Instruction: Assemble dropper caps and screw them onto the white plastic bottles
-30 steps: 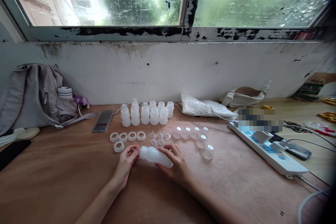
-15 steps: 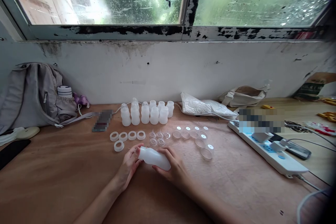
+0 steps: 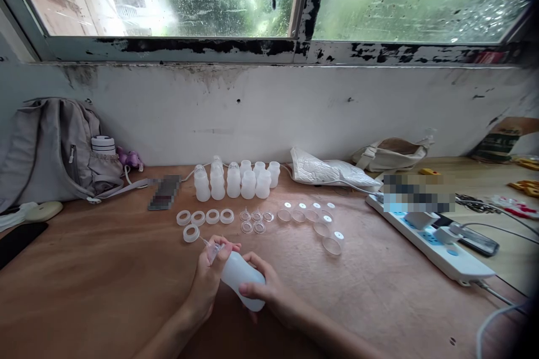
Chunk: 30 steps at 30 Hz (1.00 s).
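My right hand (image 3: 269, 291) is wrapped round the body of a frosted white baby bottle (image 3: 243, 279), tilted with its neck up to the left. At the neck end, my left hand (image 3: 208, 277) grips a clear teat (image 3: 213, 251), its thin tip pointing up and left. Fingers hide where teat and neck meet. Beyond my hands lie several white screw rings (image 3: 191, 233), several clear teats (image 3: 259, 228) and several clear caps (image 3: 332, 245) with small white discs (image 3: 338, 235) beside them. Several more baby bottles (image 3: 247, 184) stand at the back, some with tops on.
A grey backpack (image 3: 50, 151) leans on the wall at left, with a pixelated flat object (image 3: 164, 192) near it. A silvery-white pouch (image 3: 332, 171) lies at the back. Along the right run a white power strip (image 3: 429, 241) and cables (image 3: 501, 297).
The bottle has turned and come slightly nearer to me, its base now lower. A clear teat now shows in my left hand by its neck. My right hand has shifted its grip along the body.
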### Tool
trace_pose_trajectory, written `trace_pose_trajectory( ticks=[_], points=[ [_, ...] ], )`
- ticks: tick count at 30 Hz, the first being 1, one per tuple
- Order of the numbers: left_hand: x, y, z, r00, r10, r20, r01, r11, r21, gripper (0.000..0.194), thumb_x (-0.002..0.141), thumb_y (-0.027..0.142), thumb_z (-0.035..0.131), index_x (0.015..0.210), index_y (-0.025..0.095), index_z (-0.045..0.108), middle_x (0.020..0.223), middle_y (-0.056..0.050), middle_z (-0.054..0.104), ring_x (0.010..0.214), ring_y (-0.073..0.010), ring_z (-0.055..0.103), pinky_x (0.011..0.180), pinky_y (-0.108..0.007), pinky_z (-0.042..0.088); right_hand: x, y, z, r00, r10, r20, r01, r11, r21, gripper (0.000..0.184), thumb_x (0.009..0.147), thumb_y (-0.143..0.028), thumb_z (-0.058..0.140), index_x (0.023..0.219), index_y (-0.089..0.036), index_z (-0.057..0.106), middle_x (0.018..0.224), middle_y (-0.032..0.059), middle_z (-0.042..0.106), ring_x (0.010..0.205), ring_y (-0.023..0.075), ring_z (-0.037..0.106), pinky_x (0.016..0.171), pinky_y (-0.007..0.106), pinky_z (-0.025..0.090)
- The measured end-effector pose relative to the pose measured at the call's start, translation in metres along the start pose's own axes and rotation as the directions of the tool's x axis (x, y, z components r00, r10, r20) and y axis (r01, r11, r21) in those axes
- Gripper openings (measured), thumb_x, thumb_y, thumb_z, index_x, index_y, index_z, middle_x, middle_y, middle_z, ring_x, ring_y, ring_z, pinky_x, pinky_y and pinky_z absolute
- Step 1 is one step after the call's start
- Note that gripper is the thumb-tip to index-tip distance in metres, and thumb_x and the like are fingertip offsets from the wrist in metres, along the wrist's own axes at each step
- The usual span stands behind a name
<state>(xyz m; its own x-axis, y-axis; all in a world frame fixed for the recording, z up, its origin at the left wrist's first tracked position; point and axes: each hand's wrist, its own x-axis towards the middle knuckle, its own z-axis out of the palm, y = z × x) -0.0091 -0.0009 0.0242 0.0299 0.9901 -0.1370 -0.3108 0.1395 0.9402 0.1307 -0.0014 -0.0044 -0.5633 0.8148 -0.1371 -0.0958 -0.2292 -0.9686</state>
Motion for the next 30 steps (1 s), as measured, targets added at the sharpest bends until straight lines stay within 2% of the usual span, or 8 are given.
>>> trace_pose_trajectory(
  ticks=[2,6,13,17,20,24,27,30],
  points=[
    [-0.003,0.004,0.0,0.999,0.026,0.028,-0.025,1.0,-0.008,0.021,0.071,0.039,0.057,0.075,0.018,0.05,0.088,-0.006,0.061,0.084,-0.0197,0.056,0.063,-0.023,0.043,0.002,-0.001,-0.001,0.992,0.047,0.115,-0.071,0.973,0.219,0.037,0.066,-0.033,0.058,0.091,-0.017,0.037,0.066,-0.0003,0.055,0.043,0.01,0.051,0.03,0.017,0.038],
    [-0.007,0.005,0.001,0.996,0.087,0.019,-0.086,0.996,-0.027,0.018,0.068,0.036,0.06,0.072,0.02,0.051,0.081,-0.004,0.061,0.098,-0.023,0.051,0.075,-0.026,0.042,0.003,-0.002,-0.003,0.959,0.078,0.272,-0.192,0.886,0.423,0.041,0.066,-0.032,0.052,0.101,-0.012,0.04,0.059,0.0027,0.058,0.038,0.0104,0.05,0.027,0.015,0.034],
    [-0.015,0.0,0.003,0.987,0.16,-0.001,-0.16,0.986,0.049,0.016,0.071,0.035,0.057,0.073,0.021,0.051,0.081,-0.004,0.061,0.095,-0.023,0.053,0.075,-0.027,0.042,0.005,0.006,-0.009,0.879,0.237,0.413,-0.449,0.704,0.55,0.051,0.061,-0.036,0.044,0.102,-0.005,0.047,0.054,0.0061,0.06,0.028,0.0123,0.047,0.017,0.016,0.022],
    [-0.017,0.002,0.002,0.984,0.176,0.029,-0.177,0.983,0.053,0.017,0.069,0.035,0.059,0.072,0.02,0.051,0.078,-0.004,0.061,0.096,-0.025,0.053,0.074,-0.029,0.043,0.006,0.005,-0.012,0.84,0.222,0.495,-0.491,0.7,0.518,0.051,0.061,-0.036,0.044,0.102,-0.006,0.047,0.054,0.0066,0.06,0.028,0.0131,0.047,0.017,0.017,0.021],
    [-0.011,0.0,-0.002,0.983,0.179,0.024,-0.179,0.984,0.003,0.023,0.068,0.037,0.061,0.079,0.02,0.052,0.086,-0.006,0.062,0.096,-0.0248,0.053,0.076,-0.03,0.043,0.006,0.001,-0.008,0.895,0.162,0.415,-0.373,0.783,0.498,0.048,0.065,-0.036,0.046,0.105,-0.009,0.043,0.059,0.0058,0.06,0.033,0.0123,0.051,0.022,0.016,0.027],
    [0.003,-0.006,-0.005,0.995,0.1,0.003,-0.099,0.986,-0.135,0.046,0.067,0.04,0.063,0.106,0.023,0.044,0.112,-0.008,0.053,0.104,-0.0228,0.049,0.081,-0.03,0.041,0.007,-0.003,-0.003,0.994,0.028,0.11,-0.065,0.934,0.35,0.038,0.075,-0.043,0.048,0.101,-0.016,0.039,0.067,0.0022,0.057,0.045,0.0113,0.054,0.034,0.017,0.035],
    [0.007,-0.011,-0.003,0.993,-0.019,0.115,0.036,0.988,-0.151,0.045,0.069,0.042,0.061,0.106,0.019,0.047,0.105,-0.009,0.057,0.096,-0.0224,0.053,0.079,-0.03,0.042,0.006,-0.004,-0.003,0.991,-0.094,-0.099,0.106,0.987,0.124,0.033,0.079,-0.044,0.048,0.1,-0.02,0.038,0.076,0.0008,0.055,0.059,0.0117,0.056,0.046,0.02,0.042],
    [0.006,-0.017,0.0,0.988,-0.025,0.152,0.043,0.993,-0.114,0.036,0.07,0.038,0.062,0.097,0.016,0.054,0.097,-0.008,0.061,0.09,-0.0204,0.055,0.079,-0.028,0.041,0.004,-0.008,-0.004,0.948,-0.282,-0.147,0.247,0.944,-0.219,0.03,0.082,-0.041,0.044,0.104,-0.021,0.039,0.091,0.0036,0.055,0.081,0.0145,0.055,0.069,0.028,0.045]
  ],
)
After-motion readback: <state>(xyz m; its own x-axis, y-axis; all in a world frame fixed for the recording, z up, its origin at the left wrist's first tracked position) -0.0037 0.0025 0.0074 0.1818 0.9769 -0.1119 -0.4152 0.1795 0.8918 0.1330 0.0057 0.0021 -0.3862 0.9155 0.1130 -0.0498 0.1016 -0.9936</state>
